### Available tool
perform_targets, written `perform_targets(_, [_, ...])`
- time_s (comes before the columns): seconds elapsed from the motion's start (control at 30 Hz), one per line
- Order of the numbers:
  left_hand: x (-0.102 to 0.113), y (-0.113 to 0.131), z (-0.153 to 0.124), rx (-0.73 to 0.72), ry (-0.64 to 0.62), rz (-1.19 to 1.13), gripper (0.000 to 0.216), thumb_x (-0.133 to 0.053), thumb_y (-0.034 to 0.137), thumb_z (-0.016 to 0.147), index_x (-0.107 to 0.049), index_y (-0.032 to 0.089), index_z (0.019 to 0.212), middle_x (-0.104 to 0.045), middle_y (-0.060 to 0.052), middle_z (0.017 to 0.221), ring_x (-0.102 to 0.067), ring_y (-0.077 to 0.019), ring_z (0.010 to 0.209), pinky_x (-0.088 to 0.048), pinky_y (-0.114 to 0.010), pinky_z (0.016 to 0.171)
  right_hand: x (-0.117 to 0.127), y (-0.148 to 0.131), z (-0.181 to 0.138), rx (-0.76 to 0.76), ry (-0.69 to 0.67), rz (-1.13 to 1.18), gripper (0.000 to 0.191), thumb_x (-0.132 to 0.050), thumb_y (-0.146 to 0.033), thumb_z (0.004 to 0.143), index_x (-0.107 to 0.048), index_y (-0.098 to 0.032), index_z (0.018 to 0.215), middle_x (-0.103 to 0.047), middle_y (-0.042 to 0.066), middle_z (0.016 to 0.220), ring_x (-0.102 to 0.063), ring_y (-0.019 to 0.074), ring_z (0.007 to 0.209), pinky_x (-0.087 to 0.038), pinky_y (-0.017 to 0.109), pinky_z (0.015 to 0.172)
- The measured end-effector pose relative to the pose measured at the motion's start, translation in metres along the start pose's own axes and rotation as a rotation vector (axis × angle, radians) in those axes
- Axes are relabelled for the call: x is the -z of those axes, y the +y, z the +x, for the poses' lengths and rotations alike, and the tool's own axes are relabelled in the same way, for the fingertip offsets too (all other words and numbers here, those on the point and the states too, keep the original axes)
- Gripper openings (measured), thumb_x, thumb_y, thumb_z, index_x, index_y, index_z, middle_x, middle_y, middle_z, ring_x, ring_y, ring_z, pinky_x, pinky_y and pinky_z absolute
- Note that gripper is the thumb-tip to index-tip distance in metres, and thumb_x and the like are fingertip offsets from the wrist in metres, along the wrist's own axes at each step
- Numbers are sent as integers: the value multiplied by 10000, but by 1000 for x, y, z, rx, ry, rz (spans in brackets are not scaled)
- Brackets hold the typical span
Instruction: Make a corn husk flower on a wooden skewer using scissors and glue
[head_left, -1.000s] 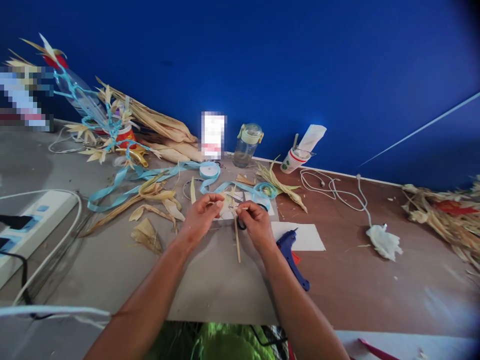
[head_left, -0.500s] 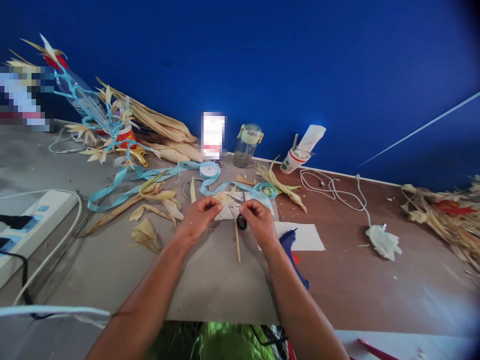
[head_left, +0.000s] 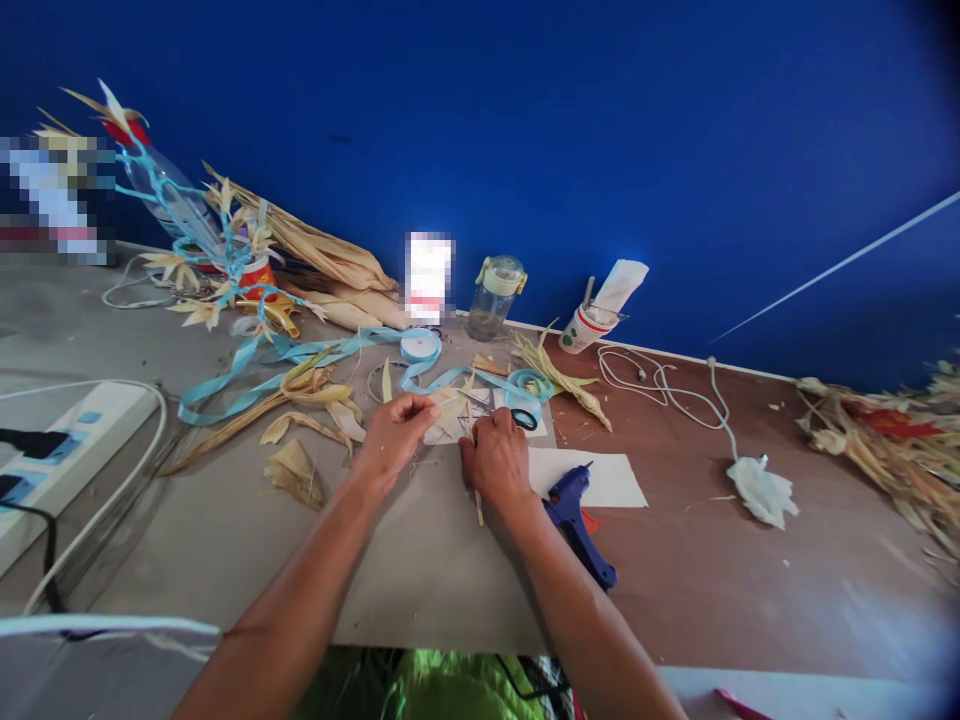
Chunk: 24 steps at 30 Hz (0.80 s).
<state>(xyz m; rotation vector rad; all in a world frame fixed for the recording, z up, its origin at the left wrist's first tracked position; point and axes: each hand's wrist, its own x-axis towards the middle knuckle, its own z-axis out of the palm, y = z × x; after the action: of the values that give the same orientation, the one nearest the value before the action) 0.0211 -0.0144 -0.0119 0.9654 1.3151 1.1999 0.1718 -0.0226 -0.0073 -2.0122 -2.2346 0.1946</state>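
My left hand [head_left: 397, 437] is closed in a pinch above the table; whatever sits between its fingertips is too small to make out. Just beyond those fingers lie pale corn husk pieces [head_left: 450, 408] on white paper. My right hand [head_left: 497, 458] is lowered to the table, its fingers curled over the handle of a pair of scissors [head_left: 525, 418]. One black finger ring shows past the knuckles; the other is hidden. Beneath this hand a thin wooden stick [head_left: 480, 512] pokes out toward me. Right of my wrist lies a blue glue gun [head_left: 574, 515].
Light-blue ribbon [head_left: 225, 385] and its roll [head_left: 420, 345] lie behind the hands, with dried husks [head_left: 296, 470] at left. At the back stand a glass jar [head_left: 495, 298] and a paper cup [head_left: 583, 328]. A power strip [head_left: 82, 440] is far left, white cable [head_left: 660, 375] right.
My right hand has opened its raised pinch and come down onto the scissors, uncovering a finger ring on the far side. My left hand stays nearly where it was.
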Motion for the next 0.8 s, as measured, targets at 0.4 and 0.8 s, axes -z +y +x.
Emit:
perform_targets(0.4, [-1, -9, 5, 4, -66, 82, 215, -654, 360, 681, -624, 147, 692, -468, 49, 526, -394, -78, 493, -295, -222, 507, -5, 6, 7, -92, -37, -3, 246, -473, -218, 837, -687, -99, 861, -580, 150, 972, -610, 236, 864, -421, 317, 735])
perform_targets(0.8, [-2, -8, 5, 6, -13, -8, 230, -679, 368, 644, -617, 148, 672, -480, 43, 541, -393, -79, 507, -302, -225, 518, 20, 46, 6, -185, -307, 585, 54, -537, -212, 714, -570, -171, 700, -594, -1, 613, -511, 128, 589, -325, 234, 561])
